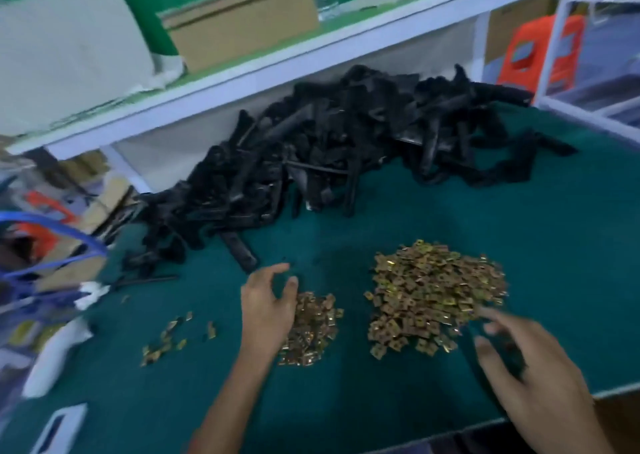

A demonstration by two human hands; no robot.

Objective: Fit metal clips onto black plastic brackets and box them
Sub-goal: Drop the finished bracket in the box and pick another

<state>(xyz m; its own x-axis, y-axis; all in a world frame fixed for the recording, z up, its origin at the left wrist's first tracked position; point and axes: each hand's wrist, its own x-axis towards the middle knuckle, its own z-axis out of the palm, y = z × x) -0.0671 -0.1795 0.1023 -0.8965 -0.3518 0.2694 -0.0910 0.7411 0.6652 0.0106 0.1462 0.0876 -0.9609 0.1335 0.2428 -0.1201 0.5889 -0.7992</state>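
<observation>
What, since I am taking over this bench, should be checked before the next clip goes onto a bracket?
1. Clips in reach: ok. The large clip pile lies by the right hand, the small clip pile at the left hand.
2. Brackets on hand: ok. The black bracket pile lies farther back on the table.
3. Left hand free: cannot tell; its fingers curl over the small clip pile.
4. Right hand free: cannot tell; it is blurred.
5. Stray clips gathered: not ok. Scattered clips lie apart, left of the small clip pile.
6. Box ready: cannot tell. A cardboard box sits on the shelf, its use unclear.
</observation>
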